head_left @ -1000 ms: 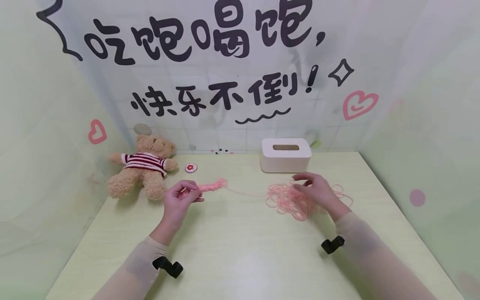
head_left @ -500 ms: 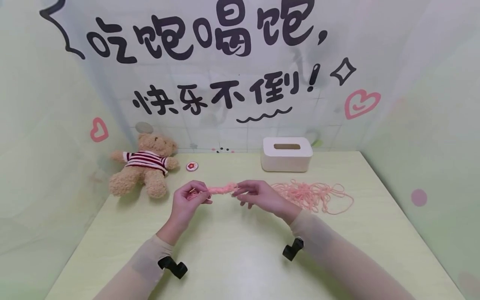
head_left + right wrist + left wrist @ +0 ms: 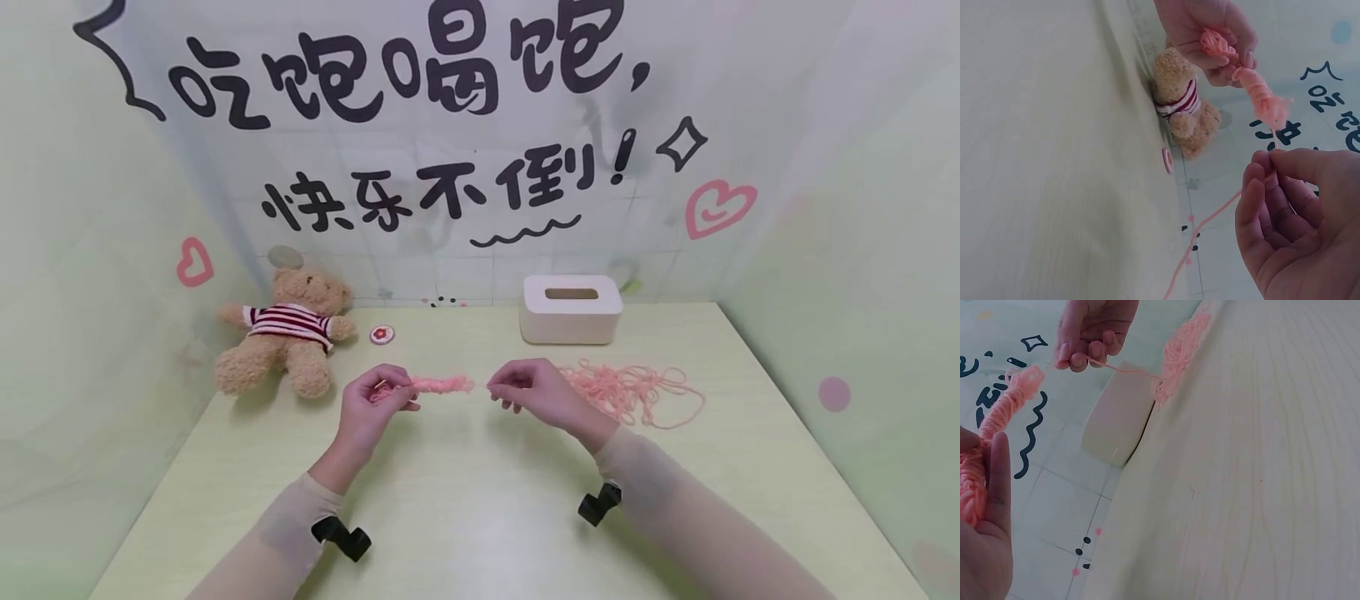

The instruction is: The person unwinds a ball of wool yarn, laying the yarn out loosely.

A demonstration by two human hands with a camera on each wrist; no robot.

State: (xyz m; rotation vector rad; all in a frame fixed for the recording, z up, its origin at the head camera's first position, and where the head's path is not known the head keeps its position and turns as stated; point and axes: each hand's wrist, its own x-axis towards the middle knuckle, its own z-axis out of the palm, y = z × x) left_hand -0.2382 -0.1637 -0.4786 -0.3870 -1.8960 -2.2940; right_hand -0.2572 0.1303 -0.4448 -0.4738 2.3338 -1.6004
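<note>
My left hand (image 3: 375, 404) grips a bundle of pink yarn (image 3: 442, 384), its wrapped end sticking out to the right above the table. In the left wrist view the wrapped length (image 3: 1004, 411) shows tight coils and a loose looped tip. To its right my right hand (image 3: 536, 392) pinches the strand of pink yarn (image 3: 1275, 139) between thumb and fingertips, a short way from the bundle's tip. From those fingers the strand (image 3: 1125, 370) runs on to a loose pile of pink yarn (image 3: 618, 392) on the table, partly hidden behind the right hand in the head view.
A white tissue box (image 3: 572, 312) stands at the back of the table. At the back left a teddy bear (image 3: 288, 333) in a striped sweater leans by the wall, with a small round badge (image 3: 382, 334) beside it. Printed cloth walls enclose the table.
My right hand has come left from over the yarn pile to the bundle's tip, then drawn slightly back right with the strand pinched. The left hand has shifted slightly right, still holding the bundle.
</note>
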